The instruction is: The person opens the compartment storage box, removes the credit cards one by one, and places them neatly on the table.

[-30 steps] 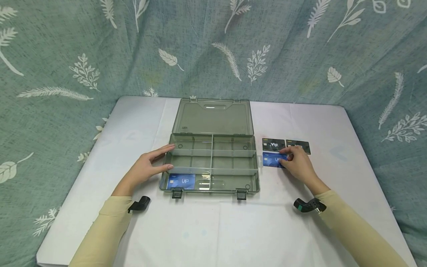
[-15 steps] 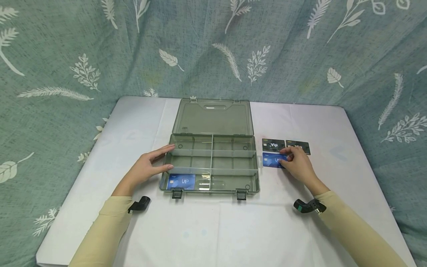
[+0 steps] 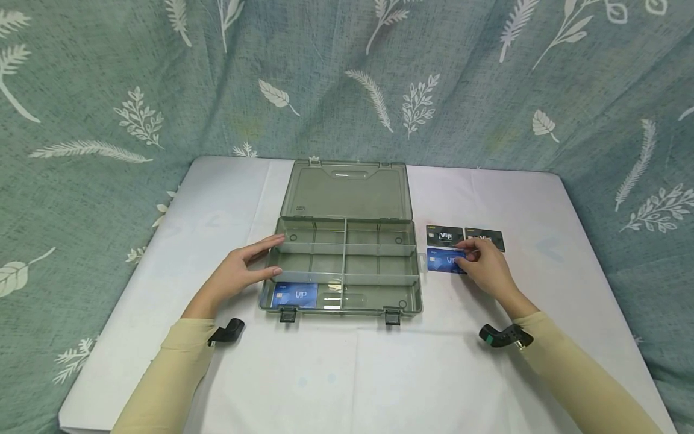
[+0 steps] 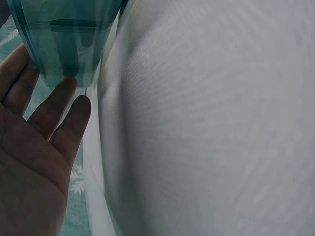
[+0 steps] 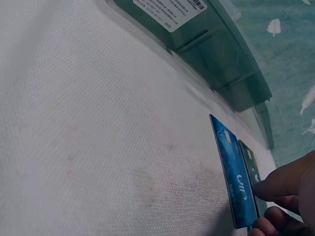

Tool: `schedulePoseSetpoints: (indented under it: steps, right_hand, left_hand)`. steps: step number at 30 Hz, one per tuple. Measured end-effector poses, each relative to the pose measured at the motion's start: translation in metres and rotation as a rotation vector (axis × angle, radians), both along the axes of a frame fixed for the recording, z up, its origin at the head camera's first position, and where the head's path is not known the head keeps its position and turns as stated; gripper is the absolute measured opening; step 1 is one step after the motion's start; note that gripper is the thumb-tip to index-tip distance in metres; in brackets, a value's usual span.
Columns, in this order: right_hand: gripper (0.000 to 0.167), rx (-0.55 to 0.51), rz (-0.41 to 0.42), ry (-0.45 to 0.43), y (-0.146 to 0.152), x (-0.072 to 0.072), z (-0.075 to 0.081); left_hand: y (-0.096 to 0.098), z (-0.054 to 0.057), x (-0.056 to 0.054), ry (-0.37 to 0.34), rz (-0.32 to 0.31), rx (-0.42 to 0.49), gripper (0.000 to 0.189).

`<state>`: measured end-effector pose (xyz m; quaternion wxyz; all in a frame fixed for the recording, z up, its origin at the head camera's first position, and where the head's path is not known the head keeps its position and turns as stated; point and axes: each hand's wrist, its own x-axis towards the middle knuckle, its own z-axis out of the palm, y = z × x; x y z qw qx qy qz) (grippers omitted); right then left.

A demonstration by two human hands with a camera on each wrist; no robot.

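A smoky-green plastic case [image 3: 382, 295] lies in the middle of the table with its lid [image 3: 347, 193] laid back. In its front left compartment is a blue VIP card [image 3: 295, 295]. My left hand [image 3: 235, 274] rests against the case's left wall, fingers spread; the left wrist view has the fingertips at the wall [image 4: 69, 39]. To the right of the case, my right hand [image 3: 488, 268] pinches the right end of a second blue VIP card [image 3: 441, 260], whose right end the fingers partly cover. Its printed face shows in the right wrist view.
Two black VIP cards lie behind the held one: the left black card [image 3: 437, 234] and the right black card [image 3: 496, 239], partly hidden by my hand. Dividers split the case into several compartments. Two latches [image 3: 393, 317] stick out in front. A leaf-patterned curtain [image 3: 325, 126] surrounds the table.
My right hand and wrist have shifted very slightly to the right. The left hand, the case and the cards look the same.
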<state>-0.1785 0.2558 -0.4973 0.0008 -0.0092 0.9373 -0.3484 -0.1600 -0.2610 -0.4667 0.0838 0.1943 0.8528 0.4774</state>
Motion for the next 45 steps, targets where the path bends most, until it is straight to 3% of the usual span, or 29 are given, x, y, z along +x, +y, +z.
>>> schedulePoseSetpoints:
  steps: [6, 14, 35, 45]
  right_hand:
    - [0.027, -0.019, 0.001, -0.007, 0.0, 0.0, 0.003]
    - [0.025, -0.05, 0.011, -0.025, -0.006, 0.003, 0.012]
    - [0.024, -0.175, 0.172, -0.043, -0.041, 0.017, 0.041]
    - [0.023, -0.211, 0.258, -0.036, -0.065, 0.023, 0.046]
  left_hand:
    - [-0.001, -0.004, -0.002, -0.019, 0.013, 0.02, 0.065]
    - [-0.01, -0.024, -0.01, -0.013, 0.016, 0.016, 0.066]
    - [-0.013, -0.028, -0.012, -0.008, 0.009, 0.012, 0.067]
    - [-0.014, -0.03, -0.013, -0.004, 0.003, -0.011, 0.068]
